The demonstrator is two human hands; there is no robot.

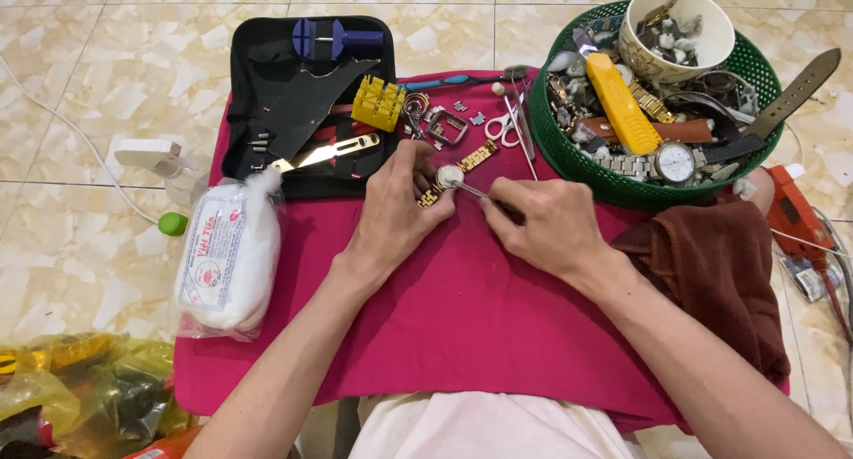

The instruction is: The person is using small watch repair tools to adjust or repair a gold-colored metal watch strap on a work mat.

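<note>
Your left hand pinning the gold watch on the pink cloth, fingers closed on it, your right hand gripping a thin tool, tip touching the watch, green basket nearby

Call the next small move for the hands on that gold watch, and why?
Probably press the tool a little further in at the edge of the gold watch. Its tip already sits at the case rim, held by the right hand, while the left hand pins the watch on the pink cloth.
</note>
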